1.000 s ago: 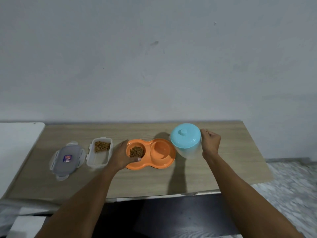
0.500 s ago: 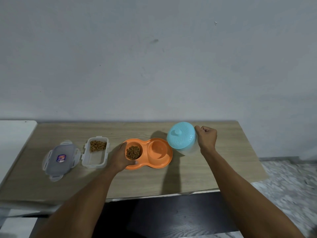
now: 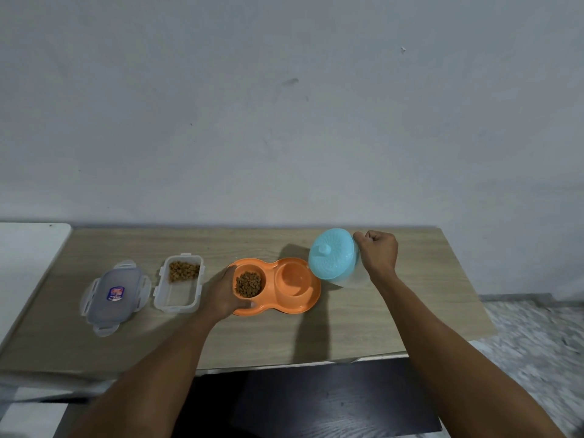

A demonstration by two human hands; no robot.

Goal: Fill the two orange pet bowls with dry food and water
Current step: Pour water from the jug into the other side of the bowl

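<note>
An orange double pet bowl point(image 3: 311, 298) sits mid-table. Its left bowl holds brown dry food point(image 3: 248, 284); its right bowl point(image 3: 292, 279) looks empty of water. My left hand point(image 3: 222, 294) grips the dish's left rim, thumb on the front edge. A pitcher with a light blue lid point(image 3: 334, 252) is tilted toward the right bowl, lid facing me. My right hand point(image 3: 377, 252) grips the pitcher at its right side, presumably by a handle hidden behind the fist. No water stream is visible.
A clear food container point(image 3: 178, 282) with some kibble at its far end stands left of the dish, its grey lid point(image 3: 115, 294) further left. The wooden table point(image 3: 395, 327) ends close in front of me; a white surface point(image 3: 28, 248) adjoins on the left.
The pitcher has tipped from upright to leaning left over the right bowl, carried by my right hand. My left hand has stayed on the dish rim.
</note>
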